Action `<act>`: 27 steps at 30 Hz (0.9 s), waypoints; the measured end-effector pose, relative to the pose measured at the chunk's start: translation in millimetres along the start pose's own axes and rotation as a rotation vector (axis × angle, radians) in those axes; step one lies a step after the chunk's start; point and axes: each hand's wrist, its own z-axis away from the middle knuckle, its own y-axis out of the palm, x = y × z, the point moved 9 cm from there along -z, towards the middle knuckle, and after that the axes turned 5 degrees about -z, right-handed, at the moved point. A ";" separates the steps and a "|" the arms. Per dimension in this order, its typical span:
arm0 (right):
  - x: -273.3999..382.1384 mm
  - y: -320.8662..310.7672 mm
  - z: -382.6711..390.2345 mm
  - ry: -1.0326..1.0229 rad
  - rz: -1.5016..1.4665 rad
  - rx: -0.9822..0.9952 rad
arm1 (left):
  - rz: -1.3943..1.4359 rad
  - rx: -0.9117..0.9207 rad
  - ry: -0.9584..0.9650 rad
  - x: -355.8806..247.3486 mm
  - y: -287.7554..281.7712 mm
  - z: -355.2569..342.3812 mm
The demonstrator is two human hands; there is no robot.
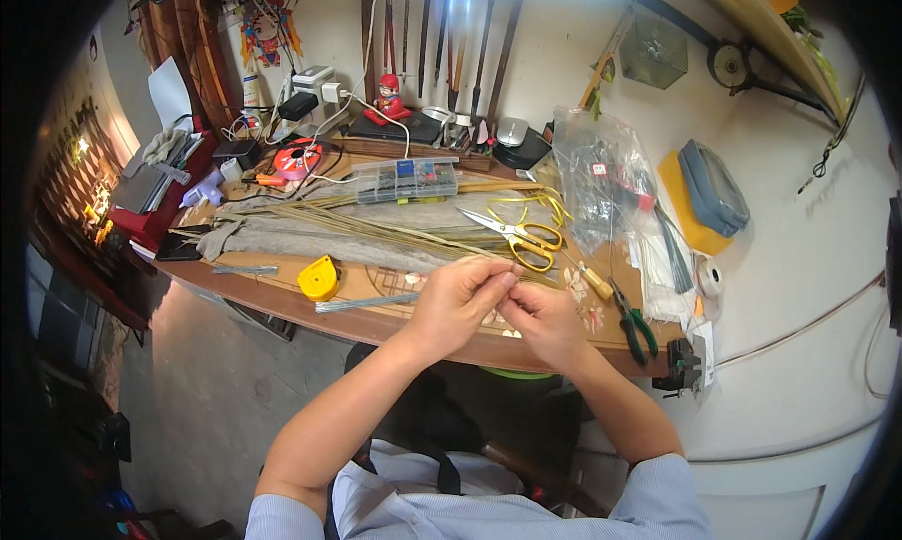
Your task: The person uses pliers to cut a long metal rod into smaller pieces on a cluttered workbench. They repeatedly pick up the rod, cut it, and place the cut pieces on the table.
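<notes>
My left hand (453,303) and my right hand (547,326) meet above the table's front edge, fingertips pinched close together. Whatever lies between the fingers is too small to make out. Just beyond them rest scissors with yellow handles (532,246), blades pointing to the far left. Right of my right hand are a wooden-handled tool (596,282) and pliers with green handles (637,331). Long thin tan strips (376,223) lie across a grey cloth (310,238) behind my left hand. A bundle of thin metal rods (362,303) and a yellow tape measure (318,279) sit to its left.
A clear compartment box (404,180) stands behind the strips. At the right are a clear plastic bag (592,178) and a grey-blue case (714,188). A brush rack (442,42), a white charger (332,92) and cables fill the back. A black clamp-like fitting (678,366) juts out at the right corner.
</notes>
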 end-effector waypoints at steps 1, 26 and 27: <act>-9.0 2.8 3.0 0.021 -0.005 0.003 | -0.011 0.003 -0.014 7.9 2.8 1.5; -61.5 -142.4 93.1 0.292 1.076 -0.183 | 0.276 0.199 -0.759 51.6 -0.2 51.4; -71.2 -154.0 98.4 0.439 1.015 -0.143 | 0.295 0.207 -0.763 55.7 0.0 54.7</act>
